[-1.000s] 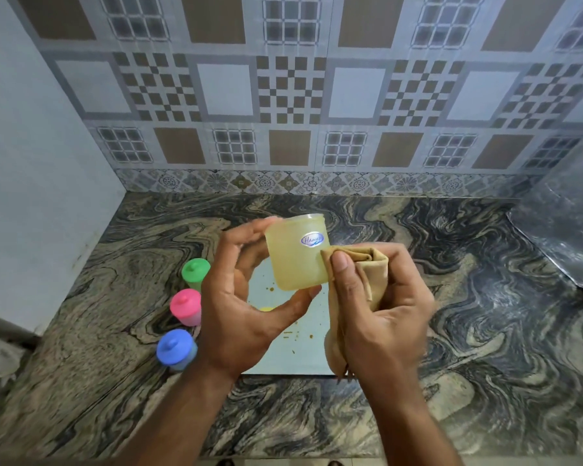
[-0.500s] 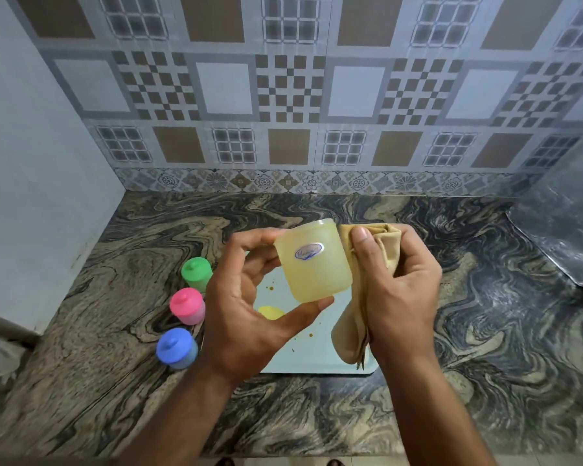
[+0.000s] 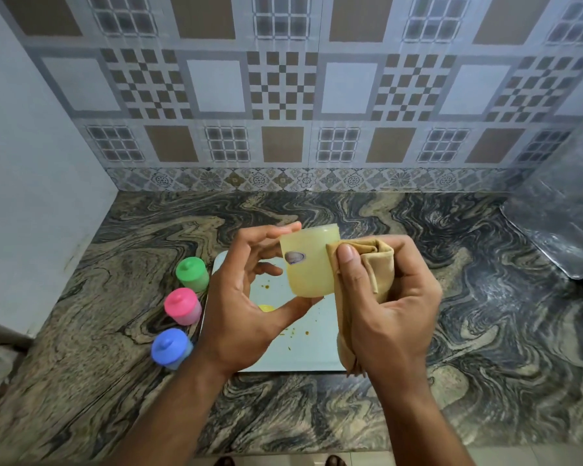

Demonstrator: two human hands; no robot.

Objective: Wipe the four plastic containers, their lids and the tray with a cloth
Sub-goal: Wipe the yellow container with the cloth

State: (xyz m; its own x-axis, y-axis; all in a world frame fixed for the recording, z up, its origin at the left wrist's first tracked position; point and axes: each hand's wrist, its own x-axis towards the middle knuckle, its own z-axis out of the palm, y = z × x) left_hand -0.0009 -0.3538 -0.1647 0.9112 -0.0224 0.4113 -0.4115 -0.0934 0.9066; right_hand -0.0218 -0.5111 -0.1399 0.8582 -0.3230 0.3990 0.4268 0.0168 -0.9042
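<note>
My left hand (image 3: 246, 297) grips a pale yellow, lidless plastic container (image 3: 308, 264) between fingers and thumb, above the tray. My right hand (image 3: 384, 297) holds a folded tan cloth (image 3: 372, 264) and presses it with the thumb against the container's right side; the cloth's tail hangs down below my palm. A white tray (image 3: 303, 351) with small yellow crumbs lies on the counter under both hands. A yellow lid (image 3: 266, 308) shows partly on the tray behind my left hand. Three lidded containers stand left of the tray: green (image 3: 192, 274), pink (image 3: 182, 306), blue (image 3: 170, 348).
A marbled stone counter (image 3: 451, 331) runs to a tiled back wall. A plain wall (image 3: 41, 196) closes the left side. A shiny steel surface (image 3: 559, 223) sits at the far right. The counter's front edge is near the bottom of the view.
The yellow container has turned in my left hand, so its label moved to the left. The cloth in my right hand has slid across the container's right side.
</note>
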